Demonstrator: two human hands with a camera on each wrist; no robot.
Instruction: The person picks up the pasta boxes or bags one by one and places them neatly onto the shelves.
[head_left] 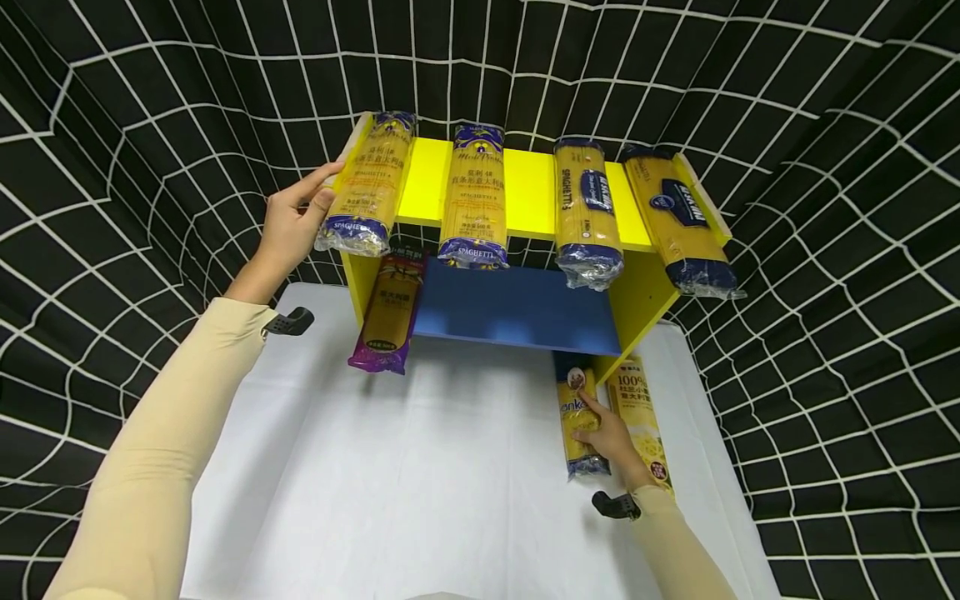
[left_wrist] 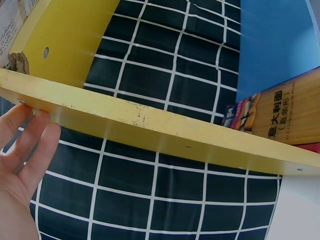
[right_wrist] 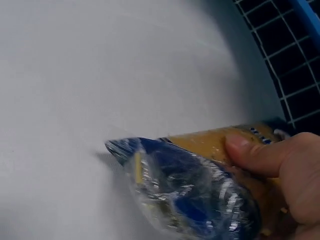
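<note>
My left hand (head_left: pixel 288 221) touches the left side panel of the yellow shelf unit (head_left: pixel 423 179), beside the leftmost spaghetti pack (head_left: pixel 367 179) on top. In the left wrist view, its fairly straight fingers (left_wrist: pixel 37 135) rest against the panel's outer face; the thumb is hidden there. Low at the right, my right hand (head_left: pixel 611 437) grips a yellow pasta pack (head_left: pixel 573 421) with a dark blue end, lying on the white surface. Its thumb (right_wrist: pixel 240 150) lies along the wrapper in the right wrist view, where the crinkled clear end (right_wrist: pixel 195 200) faces the camera.
More spaghetti packs (head_left: pixel 474 196) lie across the yellow top. A purple-ended pack (head_left: pixel 390 312) sits at the left on the blue shelf (head_left: pixel 510 304). Outside the right panel is a yellow pasta box (head_left: pixel 637 408). Black grid cloth (head_left: pixel 825 250) surrounds the white surface (head_left: pixel 420 467).
</note>
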